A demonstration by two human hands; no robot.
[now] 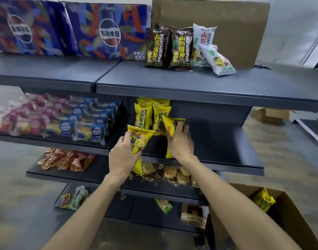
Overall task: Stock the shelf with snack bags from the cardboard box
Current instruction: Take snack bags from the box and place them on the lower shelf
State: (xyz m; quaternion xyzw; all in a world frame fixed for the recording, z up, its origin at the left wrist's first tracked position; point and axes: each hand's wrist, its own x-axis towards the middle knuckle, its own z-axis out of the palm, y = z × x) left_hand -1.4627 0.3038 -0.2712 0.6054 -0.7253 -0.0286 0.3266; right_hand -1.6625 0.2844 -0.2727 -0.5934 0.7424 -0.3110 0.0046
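Note:
My left hand (pixel 122 156) grips a yellow snack bag (pixel 139 138) in front of the second shelf (pixel 217 141). My right hand (pixel 180 141) holds another yellow bag (pixel 170 125) at the shelf's front, next to a few upright yellow bags (pixel 143 114) standing further back. The open cardboard box (pixel 288 224) sits at the lower right with one yellow bag (pixel 263 200) showing inside.
The top shelf (pixel 190 78) carries brown bags (pixel 168 47), white bags (pixel 208 49), blue drink cartons (pixel 70 29) and a cardboard sheet (pixel 235 29). Pink and blue packets (pixel 55 118) fill the second shelf's left. Lower shelves hold red packets (pixel 66 160) and pastries (pixel 165 173).

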